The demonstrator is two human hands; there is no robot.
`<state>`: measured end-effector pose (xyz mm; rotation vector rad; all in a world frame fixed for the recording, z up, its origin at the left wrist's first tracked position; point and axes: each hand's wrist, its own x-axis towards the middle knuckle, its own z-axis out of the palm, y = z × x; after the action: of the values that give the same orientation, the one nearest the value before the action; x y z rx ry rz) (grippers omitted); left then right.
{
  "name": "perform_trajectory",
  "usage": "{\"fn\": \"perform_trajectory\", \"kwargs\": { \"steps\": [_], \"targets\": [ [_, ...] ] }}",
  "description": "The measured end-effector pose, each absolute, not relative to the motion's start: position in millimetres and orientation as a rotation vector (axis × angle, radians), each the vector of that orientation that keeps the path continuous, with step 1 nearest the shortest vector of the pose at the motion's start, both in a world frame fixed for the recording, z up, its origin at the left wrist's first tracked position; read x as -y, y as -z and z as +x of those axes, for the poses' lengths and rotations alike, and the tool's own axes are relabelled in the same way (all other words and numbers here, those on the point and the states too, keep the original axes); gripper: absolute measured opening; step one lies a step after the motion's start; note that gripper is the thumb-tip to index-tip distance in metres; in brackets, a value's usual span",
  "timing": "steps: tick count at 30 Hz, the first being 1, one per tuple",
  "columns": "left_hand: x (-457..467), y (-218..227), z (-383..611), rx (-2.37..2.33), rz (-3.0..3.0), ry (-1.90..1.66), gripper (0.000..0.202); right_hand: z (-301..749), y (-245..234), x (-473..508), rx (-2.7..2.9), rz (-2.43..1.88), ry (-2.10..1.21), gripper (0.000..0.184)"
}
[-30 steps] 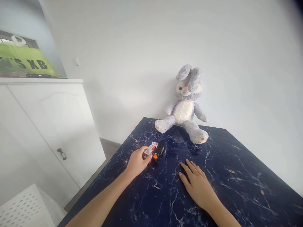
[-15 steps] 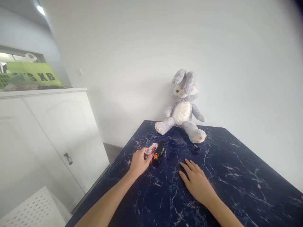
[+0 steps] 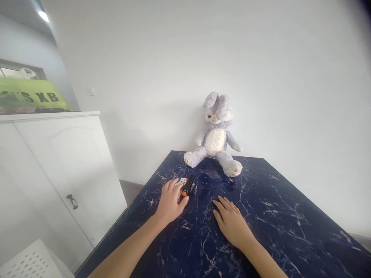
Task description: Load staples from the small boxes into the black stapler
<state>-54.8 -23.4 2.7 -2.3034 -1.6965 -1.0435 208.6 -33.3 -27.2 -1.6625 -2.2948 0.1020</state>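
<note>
On the dark blue marbled table (image 3: 199,239), a black stapler (image 3: 189,183) with an orange part lies just beyond my left hand (image 3: 171,201). A small red-and-white box (image 3: 183,180) sits along the stapler's left side, mostly covered by my fingers. My left hand is open, its fingers reaching over the box and its thumb apart by the near end of the stapler; whether the fingertips touch is hard to see. Flat on the tabletop to the right rests my right hand (image 3: 232,224), open with fingers stretched out and nothing in it.
A grey-and-white plush rabbit (image 3: 216,141) sits at the table's far edge against the wall. Left of the table stand a white cabinet (image 3: 72,162) with a green bag (image 3: 31,92) on top and a white perforated box (image 3: 29,262).
My left hand's grasp on the red-and-white box has loosened; its fingers are now spread, with the thumb shifted toward the stapler. My right hand stays flat. The whole view has shifted slightly.
</note>
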Motion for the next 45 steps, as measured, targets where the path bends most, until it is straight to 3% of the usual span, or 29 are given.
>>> {"fn": "perform_trajectory", "kwargs": {
  "steps": [3, 16, 22, 27, 37, 45],
  "targets": [
    [18, 4, -46, 1.603, -2.378, 1.098, 0.046, 208, 27, 33, 2.287, -1.661, -0.120, 0.051],
    [2, 11, -74, 1.729, -2.458, 1.298, 0.030, 211, 29, 32, 2.266, -1.602, -0.120, 0.049],
    [7, 5, -69, 1.696, -2.421, 1.304, 0.032, 210, 29, 31, 2.278, -1.626, -0.103, 0.050],
    [-5, 10, -81, 1.999, -2.218, 1.388, 0.035, 210, 28, 31, 2.293, -1.641, -0.101, 0.052],
    [-3, 8, -83, 1.980, -2.209, 1.431, 0.021, 209, 27, 32, 2.287, -1.645, -0.099, 0.051],
    [12, 3, -68, 1.772, -2.379, 1.369, 0.051, 210, 29, 32, 2.278, -1.644, -0.120, 0.051]
  ]
}}
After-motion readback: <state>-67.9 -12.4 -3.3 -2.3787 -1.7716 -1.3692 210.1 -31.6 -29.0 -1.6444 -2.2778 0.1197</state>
